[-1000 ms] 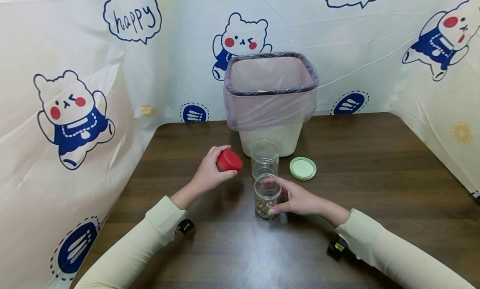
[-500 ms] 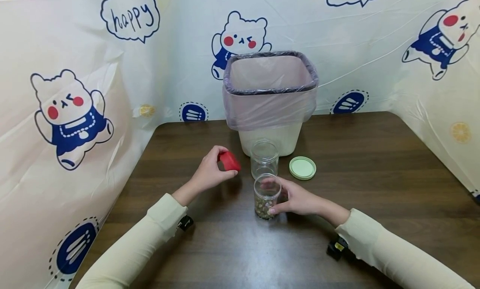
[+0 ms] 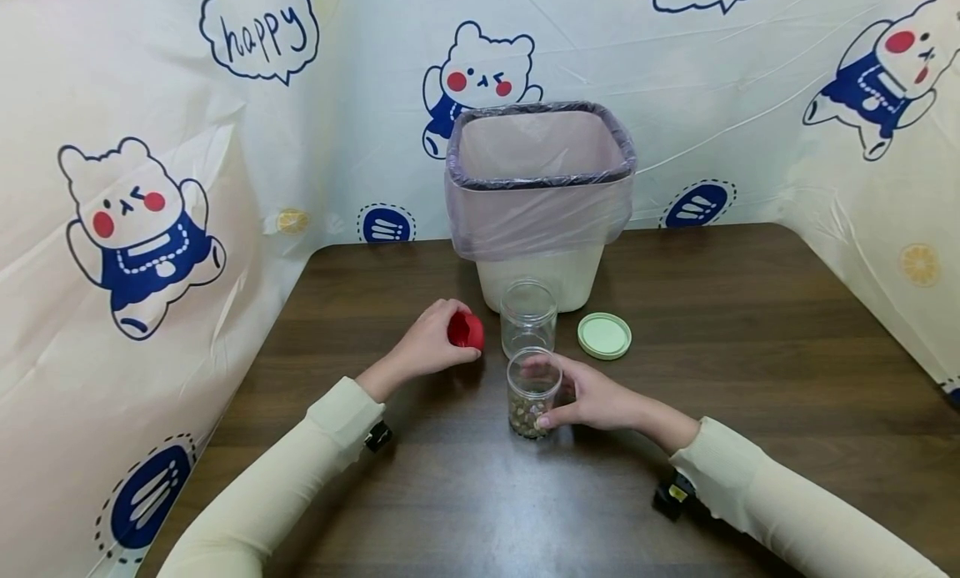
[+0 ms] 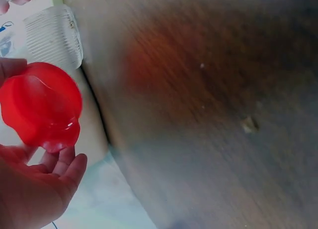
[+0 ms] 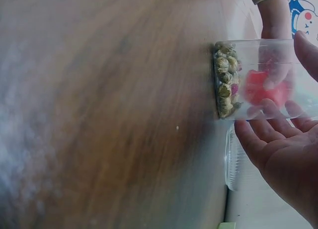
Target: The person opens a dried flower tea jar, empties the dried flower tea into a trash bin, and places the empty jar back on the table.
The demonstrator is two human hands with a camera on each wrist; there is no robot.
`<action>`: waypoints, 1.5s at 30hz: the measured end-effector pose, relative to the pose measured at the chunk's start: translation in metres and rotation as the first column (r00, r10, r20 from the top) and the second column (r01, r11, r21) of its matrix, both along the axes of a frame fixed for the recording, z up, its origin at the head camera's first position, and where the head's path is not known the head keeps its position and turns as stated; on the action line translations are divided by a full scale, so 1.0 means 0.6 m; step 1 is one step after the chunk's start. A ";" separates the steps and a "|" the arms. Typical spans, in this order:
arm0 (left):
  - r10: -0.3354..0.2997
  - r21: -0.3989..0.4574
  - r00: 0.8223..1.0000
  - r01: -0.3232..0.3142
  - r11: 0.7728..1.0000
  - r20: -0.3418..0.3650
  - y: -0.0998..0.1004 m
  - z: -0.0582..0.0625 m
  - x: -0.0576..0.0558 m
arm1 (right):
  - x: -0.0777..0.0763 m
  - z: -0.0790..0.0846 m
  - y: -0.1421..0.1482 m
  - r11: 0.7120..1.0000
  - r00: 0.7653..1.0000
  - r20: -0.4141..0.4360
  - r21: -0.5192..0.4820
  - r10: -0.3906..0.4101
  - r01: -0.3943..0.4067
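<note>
My left hand [image 3: 432, 342] pinches a small hollow red cup-like piece [image 3: 467, 331] just above the table, left of the jars. In the left wrist view the red piece [image 4: 42, 102] shows a smooth hollow and an uneven, lobed rim. My right hand [image 3: 592, 393] grips an upright clear jar [image 3: 534, 376] from its right side. Dried flower buds [image 5: 226, 82], greenish with a pink one among them, fill its lower part. Right behind stands a second clear jar [image 3: 529, 319] with no lid on it; ribbing shows in the left wrist view.
A pale green lid [image 3: 604, 336] lies on the brown table [image 3: 735, 336], right of the rear jar. Behind both jars rises a bin [image 3: 540, 219] lined with a thin purplish bag. A small crumb [image 4: 250, 123] rests on the tabletop. Printed sheeting [image 3: 360, 128] encloses the table.
My left hand has come slightly down and turned, and the red piece now shows its hollow side. The right hand and the jar of buds have stayed in place.
</note>
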State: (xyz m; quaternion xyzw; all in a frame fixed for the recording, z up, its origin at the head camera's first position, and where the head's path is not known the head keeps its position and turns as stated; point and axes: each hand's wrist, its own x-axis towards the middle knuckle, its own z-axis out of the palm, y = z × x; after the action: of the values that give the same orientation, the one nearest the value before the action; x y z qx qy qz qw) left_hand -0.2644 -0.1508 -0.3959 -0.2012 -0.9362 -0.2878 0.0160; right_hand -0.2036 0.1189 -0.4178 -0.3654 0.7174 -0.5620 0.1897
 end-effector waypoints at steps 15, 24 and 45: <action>-0.026 -0.169 0.998 0.034 0.985 0.052 0.013 -0.014 -0.017 | -0.002 -0.002 0.000 1.000 1.000 0.015 0.011 -0.001 0.001; -0.026 -0.185 0.998 0.035 0.982 0.049 0.018 -0.016 -0.021 | -0.003 -0.004 0.000 1.000 1.000 0.022 -0.009 0.008 -0.008; -0.050 -0.280 0.998 0.061 0.958 0.048 0.031 -0.024 -0.024 | 0.001 -0.002 -0.001 1.000 1.000 0.030 0.008 -0.008 0.008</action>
State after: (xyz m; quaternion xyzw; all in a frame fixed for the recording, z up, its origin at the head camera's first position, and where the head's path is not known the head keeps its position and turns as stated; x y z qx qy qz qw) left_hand -0.2785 -0.1323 -0.4103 -0.2218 -0.9617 -0.1561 -0.0398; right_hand -0.2028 0.1185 -0.4189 -0.3533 0.7183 -0.5652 0.1996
